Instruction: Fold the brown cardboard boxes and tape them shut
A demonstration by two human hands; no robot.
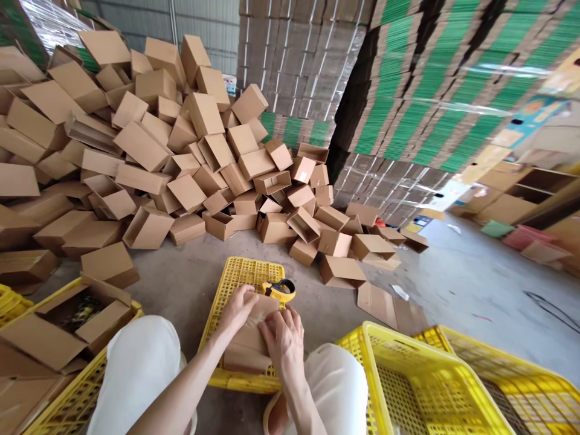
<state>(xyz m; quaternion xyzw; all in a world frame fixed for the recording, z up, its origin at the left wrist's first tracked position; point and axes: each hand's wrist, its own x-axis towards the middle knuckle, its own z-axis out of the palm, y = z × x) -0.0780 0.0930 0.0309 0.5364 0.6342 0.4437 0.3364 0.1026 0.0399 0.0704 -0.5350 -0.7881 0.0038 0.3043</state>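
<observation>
A small brown cardboard box [247, 347] sits between my knees on an upturned yellow plastic crate [235, 272]. My left hand [236, 312] grips the far left edge of the box, thumb and fingers bent over it. On the right side, my right hand [285, 338] holds the box with its fingers curled against the top and edge. Clear tape seems to shine on the box top between the hands. Just beyond the box, a yellow and black tape dispenser [281, 292] lies on the crate, close to my right fingertips.
A large heap of small cardboard boxes [142, 145] covers the floor ahead and left. Open yellow crates [376, 377] stand at my right. At my left, a yellow crate [97, 377] holds an open carton [43, 341]. Stacked flat cardboard [408, 103] rises behind.
</observation>
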